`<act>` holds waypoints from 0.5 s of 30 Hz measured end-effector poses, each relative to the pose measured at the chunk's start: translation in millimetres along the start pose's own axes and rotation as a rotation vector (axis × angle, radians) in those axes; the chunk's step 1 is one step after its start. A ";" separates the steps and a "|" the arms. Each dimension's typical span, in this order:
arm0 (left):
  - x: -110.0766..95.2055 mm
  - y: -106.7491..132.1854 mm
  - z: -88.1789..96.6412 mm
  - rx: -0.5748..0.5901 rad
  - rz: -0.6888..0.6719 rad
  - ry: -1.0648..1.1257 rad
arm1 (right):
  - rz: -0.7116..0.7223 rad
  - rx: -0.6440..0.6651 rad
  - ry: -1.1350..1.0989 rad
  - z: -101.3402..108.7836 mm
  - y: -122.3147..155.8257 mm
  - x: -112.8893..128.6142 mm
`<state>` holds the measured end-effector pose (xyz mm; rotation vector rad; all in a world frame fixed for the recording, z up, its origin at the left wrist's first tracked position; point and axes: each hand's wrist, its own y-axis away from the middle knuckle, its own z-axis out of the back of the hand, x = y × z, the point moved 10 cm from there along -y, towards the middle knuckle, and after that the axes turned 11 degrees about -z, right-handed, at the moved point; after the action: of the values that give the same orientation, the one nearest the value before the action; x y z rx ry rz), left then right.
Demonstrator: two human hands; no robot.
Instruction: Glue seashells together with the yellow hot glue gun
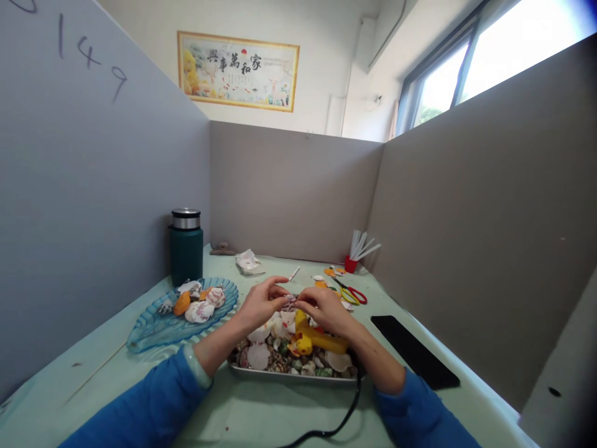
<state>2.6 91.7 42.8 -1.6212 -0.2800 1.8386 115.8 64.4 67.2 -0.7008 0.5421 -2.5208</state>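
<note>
Both hands meet above the far side of a metal tray (298, 376) heaped with shells. My left hand (265, 300) and my right hand (326, 306) are closed, with their fingertips on a small purple-and-white shell (290, 300) between them. Fingers partly cover that shell. Below my right hand, a yellow glue gun (321, 340) lies on top of the heap, its black cord (357, 398) running over the tray's front edge. Large pale shells (258, 356) and many small snail shells rest around it.
On the left stand a blue plate (153, 330) of scallop shells (199, 311) and a green bottle (186, 249). To the right lie scissors (354, 295), orange shells (321, 282) and a black phone-like slab (415, 351). A red cup (351, 264) holds white glue sticks. Partitions enclose the table.
</note>
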 end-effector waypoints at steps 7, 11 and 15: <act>6.3 -0.3 3.7 -0.014 -0.001 -0.033 | 0.049 0.009 -0.041 -3.0 1.5 2.7; 8.5 -1.1 5.6 -0.024 -0.008 -0.033 | 0.037 0.011 -0.027 -4.9 1.9 0.5; 10.8 -1.6 3.4 -0.011 0.000 0.005 | 0.021 0.003 -0.024 -6.9 0.7 -4.7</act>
<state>-0.2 100.2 35.8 -1.6331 -0.2883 1.8356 115.8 68.0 59.7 -0.7194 0.5350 -2.4906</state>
